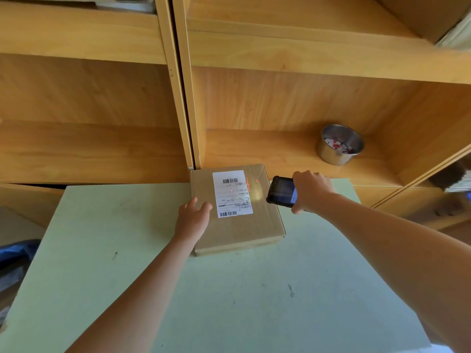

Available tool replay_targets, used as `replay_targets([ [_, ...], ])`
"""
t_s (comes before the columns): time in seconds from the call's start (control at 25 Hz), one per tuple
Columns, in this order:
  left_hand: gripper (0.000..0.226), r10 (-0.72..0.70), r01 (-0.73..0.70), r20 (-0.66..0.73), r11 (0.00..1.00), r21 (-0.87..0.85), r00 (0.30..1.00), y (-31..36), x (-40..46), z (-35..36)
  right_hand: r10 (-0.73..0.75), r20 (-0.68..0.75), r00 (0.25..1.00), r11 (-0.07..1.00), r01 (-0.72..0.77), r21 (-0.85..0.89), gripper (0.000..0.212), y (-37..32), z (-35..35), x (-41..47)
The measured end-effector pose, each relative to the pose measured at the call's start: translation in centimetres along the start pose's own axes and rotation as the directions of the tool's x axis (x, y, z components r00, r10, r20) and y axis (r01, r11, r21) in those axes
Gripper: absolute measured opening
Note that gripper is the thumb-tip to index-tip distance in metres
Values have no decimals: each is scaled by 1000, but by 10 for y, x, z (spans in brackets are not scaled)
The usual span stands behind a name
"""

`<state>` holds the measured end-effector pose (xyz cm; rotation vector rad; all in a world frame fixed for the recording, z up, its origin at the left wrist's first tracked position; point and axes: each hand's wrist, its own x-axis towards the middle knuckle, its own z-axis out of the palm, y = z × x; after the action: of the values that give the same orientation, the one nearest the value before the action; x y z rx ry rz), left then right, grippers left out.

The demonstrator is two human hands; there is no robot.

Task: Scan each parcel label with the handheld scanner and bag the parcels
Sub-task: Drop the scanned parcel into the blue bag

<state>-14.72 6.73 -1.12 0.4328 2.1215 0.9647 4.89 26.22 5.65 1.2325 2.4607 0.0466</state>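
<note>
A flat brown cardboard parcel point(239, 225) lies at the far middle of the pale green table point(102, 250). A white label point(232, 193) with barcodes at both ends is stuck on its top. My left hand point(194, 217) rests flat on the parcel's left side, fingers spread, just left of the label. My right hand point(311, 191) grips a black handheld scanner point(281, 191) to the right of the parcel, its head turned toward the label. Red scan light falls across the label's right edge and the cardboard beside it.
Wooden shelving point(280, 103) rises right behind the table. On the right shelf stands a steel cup point(340, 145) with small bits of paper inside. A dark blue bag point(15, 253) lies below the table's left edge. Stacked items point(456, 179) sit at the far right.
</note>
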Motion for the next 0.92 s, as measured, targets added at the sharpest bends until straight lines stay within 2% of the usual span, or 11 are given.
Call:
replay_targets([
  [0.16, 67, -7, 7, -21, 1000, 18, 1000, 0, 7, 1, -28, 19, 999, 998, 27, 50, 65, -8, 3, 6],
  [0.32, 67, -5, 6, -26, 1000, 30, 1000, -1, 12, 3, -66, -7, 998, 996, 66, 61, 68, -20, 7, 12],
  [0.4, 61, -2, 3, -29, 999, 32, 1000, -3, 16, 2, -17, 10, 1000, 990, 16, 137, 66, -21, 10, 16],
  [0.48, 57, -10, 11, -32, 1000, 25, 999, -2, 16, 0, 80, 96, 992, 945, -106, 308, 61, -18, 18, 18],
  [0.56, 62, -57, 56, -18, 998, -33, 998, -5, 17, -1, 186, 239, 953, 786, -290, 546, 58, -13, 34, 23],
  [0.64, 68, -120, 121, 17, 987, -103, 993, -6, 17, 0, 232, 396, 889, 446, -458, 769, 61, -16, 55, 20],
  [0.68, 71, -143, 146, 31, 982, -121, 989, -8, 17, 0, 228, 450, 864, 278, -500, 820, 61, -20, 65, 16],
  [0.72, 72, -155, 158, 34, 978, -135, 987, -10, 17, 0, 212, 475, 854, 169, -511, 843, 58, -26, 73, 13],
  [0.8, 69, -150, 148, 4, 977, -151, 989, -15, 16, -1, 181, 474, 862, 98, -495, 863, 46, -35, 83, 7],
  [0.92, 65, -178, 170, -31, 968, -186, 983, -20, 7, -8, 174, 469, 866, 63, -485, 872, 40, -40, 84, -3],
])
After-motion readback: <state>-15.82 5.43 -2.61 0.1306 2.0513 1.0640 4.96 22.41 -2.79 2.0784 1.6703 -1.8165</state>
